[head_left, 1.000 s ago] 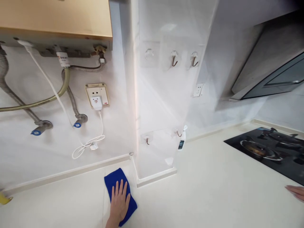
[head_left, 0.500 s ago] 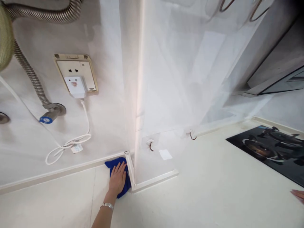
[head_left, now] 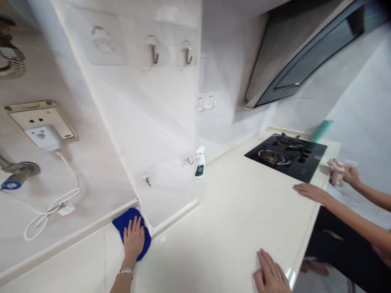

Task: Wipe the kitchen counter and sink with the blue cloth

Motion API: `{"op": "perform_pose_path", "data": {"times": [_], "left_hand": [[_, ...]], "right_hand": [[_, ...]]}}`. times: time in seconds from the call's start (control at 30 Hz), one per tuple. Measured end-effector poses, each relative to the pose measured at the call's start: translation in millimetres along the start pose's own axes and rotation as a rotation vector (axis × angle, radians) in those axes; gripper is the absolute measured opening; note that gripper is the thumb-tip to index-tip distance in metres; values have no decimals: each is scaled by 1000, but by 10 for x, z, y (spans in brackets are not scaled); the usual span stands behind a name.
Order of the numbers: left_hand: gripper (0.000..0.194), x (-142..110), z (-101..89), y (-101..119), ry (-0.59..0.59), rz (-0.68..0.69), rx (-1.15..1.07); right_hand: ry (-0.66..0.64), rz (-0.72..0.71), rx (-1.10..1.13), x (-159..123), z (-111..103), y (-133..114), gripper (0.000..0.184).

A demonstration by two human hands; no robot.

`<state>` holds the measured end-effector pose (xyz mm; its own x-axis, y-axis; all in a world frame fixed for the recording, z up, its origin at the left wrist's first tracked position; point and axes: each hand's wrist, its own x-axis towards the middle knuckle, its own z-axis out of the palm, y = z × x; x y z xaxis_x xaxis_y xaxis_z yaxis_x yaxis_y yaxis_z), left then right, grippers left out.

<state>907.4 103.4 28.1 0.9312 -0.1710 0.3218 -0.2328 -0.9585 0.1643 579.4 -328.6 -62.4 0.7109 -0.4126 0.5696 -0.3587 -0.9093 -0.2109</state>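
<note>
My left hand (head_left: 133, 238) presses a blue cloth (head_left: 124, 217) into the corner where the white countertop (head_left: 226, 228) meets the wall ledge. Its fingers lie over the cloth, which shows around them on both sides. A silver band circles that wrist. At the bottom of the view, my right hand (head_left: 271, 273) rests flat near the counter's front edge, fingers stretched out and holding nothing.
A wall pillar with hooks (head_left: 147, 180) juts onto the counter; a spray bottle (head_left: 200, 162) stands behind it. A co-worker's hand (head_left: 311, 192) leans by the black gas hob (head_left: 287, 156), the other holding a pale rag (head_left: 337, 173). A plugged cord (head_left: 65, 199) hangs left.
The view has swung right, bringing the co-worker, the spray bottle and more of my right hand into sight. My left hand stays on the blue cloth in the same corner.
</note>
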Motion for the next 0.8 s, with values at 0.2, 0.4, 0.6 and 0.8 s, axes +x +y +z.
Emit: {"op": "perform_pose_path", "data": {"times": [0.2,0.4,0.6,0.8], "left_hand": [[54,-1050,-137,438,40,31,147],[54,-1900,-123,1136,-35,79,107],[57,-1574,24,1775,-166,179,-42],[54,-945,189,2395,-274,365,-103]], "right_hand": [[8,10,3,28,-105,-161,61],[-26,17,20,4,-117,-154,60],[-56,11,5,16,-151,-175,63],[-63,15,-9,78,-230,-233,67]]}}
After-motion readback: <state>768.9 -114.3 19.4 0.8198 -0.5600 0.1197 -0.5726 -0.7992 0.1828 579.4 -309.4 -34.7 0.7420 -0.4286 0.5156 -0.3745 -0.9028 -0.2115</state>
